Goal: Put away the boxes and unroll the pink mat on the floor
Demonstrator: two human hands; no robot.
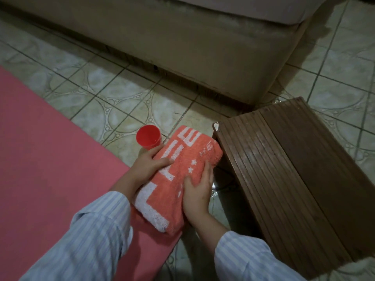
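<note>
The pink mat (50, 169) lies flat on the tiled floor, filling the left side of the view. A folded orange towel with white markings (182, 159) rests partly on the mat's right edge and partly on the tiles. My left hand (150, 165) grips the towel's left side with the thumb on top. Spread fingers of my right hand (197, 191) press on the towel's right side. No boxes are in sight.
A red plastic cup (148, 138) stands upright on the tiles just beyond my left hand. A dark brown ribbed wooden stool (294, 179) sits right of the towel, almost touching it. A beige sofa base (182, 47) runs across the back.
</note>
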